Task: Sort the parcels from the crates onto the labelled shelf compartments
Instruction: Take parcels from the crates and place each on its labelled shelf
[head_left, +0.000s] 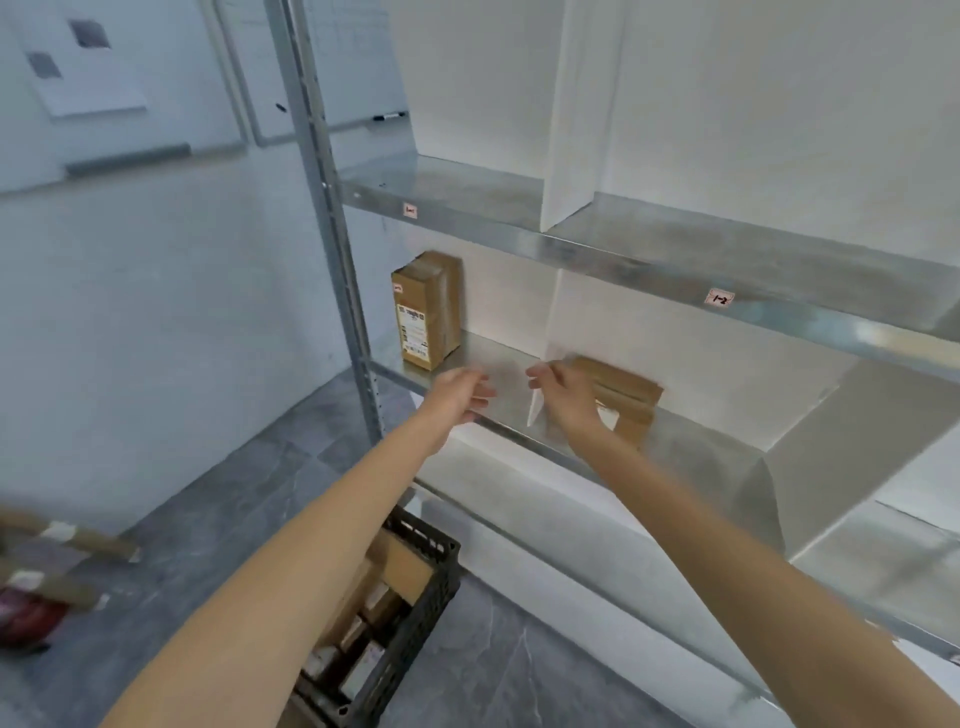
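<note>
Facing a metal shelf (483, 351) above grey floor tiles (234, 493). Reaching with both arms to its middle level: left grip (460, 397) spread and empty at the front edge, right grip (563, 397) loose and empty before a flat parcel (631, 389), right of the white divider (536, 408). Upright parcel (427, 309) in the left compartment, bare shelf beside it. Black crate (441, 551) of parcels below.

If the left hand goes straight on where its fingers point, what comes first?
Probably the thin white divider panel on the metal shelf, just ahead of the left hand; depth is unclear.
</note>
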